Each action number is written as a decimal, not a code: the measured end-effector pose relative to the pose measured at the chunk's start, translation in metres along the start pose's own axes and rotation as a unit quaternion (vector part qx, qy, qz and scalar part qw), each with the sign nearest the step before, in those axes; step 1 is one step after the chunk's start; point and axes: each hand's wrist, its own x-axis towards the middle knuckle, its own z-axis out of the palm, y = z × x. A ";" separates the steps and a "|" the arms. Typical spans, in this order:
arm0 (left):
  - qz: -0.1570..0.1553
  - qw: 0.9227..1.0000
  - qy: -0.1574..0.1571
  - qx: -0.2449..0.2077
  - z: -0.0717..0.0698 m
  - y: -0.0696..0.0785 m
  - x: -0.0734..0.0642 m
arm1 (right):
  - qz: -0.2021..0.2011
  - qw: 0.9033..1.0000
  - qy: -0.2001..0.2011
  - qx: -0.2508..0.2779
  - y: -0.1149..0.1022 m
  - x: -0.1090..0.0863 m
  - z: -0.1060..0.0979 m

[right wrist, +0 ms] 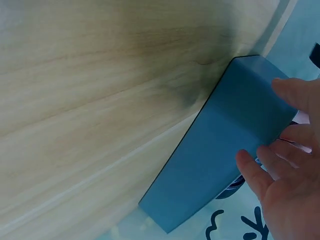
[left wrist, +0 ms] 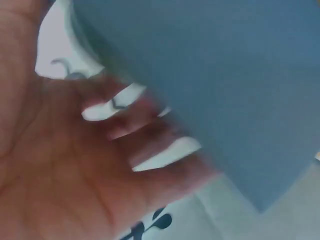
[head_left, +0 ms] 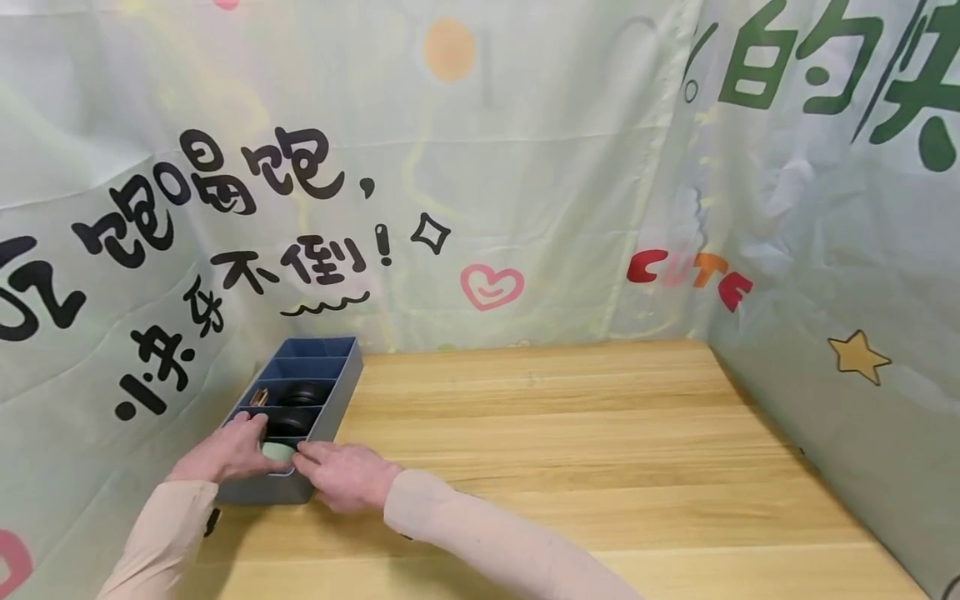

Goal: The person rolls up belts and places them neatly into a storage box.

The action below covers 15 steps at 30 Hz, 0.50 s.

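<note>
A blue-grey divided box (head_left: 337, 408) stands on the table at the left, its long side running away from me. Over its near-left part lies my left hand (head_left: 228, 450), fingertips at the left rim and thumb by the front compartment. A pale green rounded thing (head_left: 278, 452) sits there, partly hidden. My right hand (head_left: 348, 475) is at the near-right corner, fingertips right at the rim. In the right wrist view, the fairly straight fingers (right wrist: 254, 172) reach over the box wall (right wrist: 215, 145). The left wrist view shows extended fingers (left wrist: 150, 145) beside the wall (left wrist: 225, 90), blurred.
Behind the green thing, two compartments hold round black things (head_left: 288, 422), one with a small brown item (head_left: 259, 397) beside it. The wooden table (head_left: 562, 450) extends to the right. Printed cloth walls (head_left: 525, 192) enclose the back and both sides, close to the box's left.
</note>
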 end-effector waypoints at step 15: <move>-0.003 0.998 -0.012 -0.054 -0.035 0.020 0.020 | -0.018 0.996 -0.066 0.061 0.011 -0.017 0.010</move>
